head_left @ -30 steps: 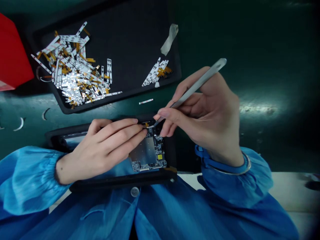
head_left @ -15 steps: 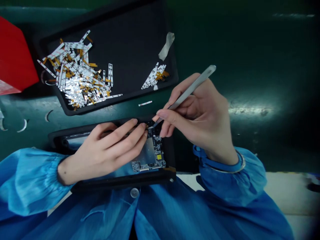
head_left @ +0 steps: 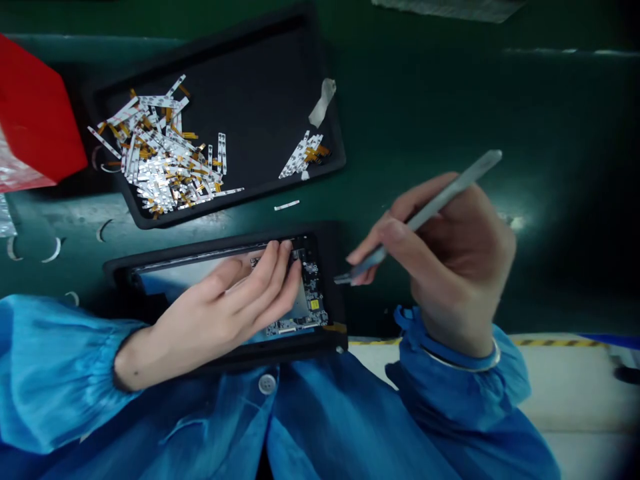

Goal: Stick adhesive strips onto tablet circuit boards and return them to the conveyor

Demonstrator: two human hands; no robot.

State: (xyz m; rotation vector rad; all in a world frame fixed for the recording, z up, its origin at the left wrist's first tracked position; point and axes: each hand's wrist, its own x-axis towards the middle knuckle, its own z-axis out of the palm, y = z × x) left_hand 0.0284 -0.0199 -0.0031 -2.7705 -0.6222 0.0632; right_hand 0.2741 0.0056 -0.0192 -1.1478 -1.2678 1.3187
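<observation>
Two hands work at the board. The left hand lies open, its fingers pressing on the circuit board. The right hand pinches thin tweezers, and it has pulled back, so the tips now sit just right of the board, not on it. The board lies in a black frame. Past the board are a black tray with a pile of strips, one lone strip, a red box, and a green table.
</observation>
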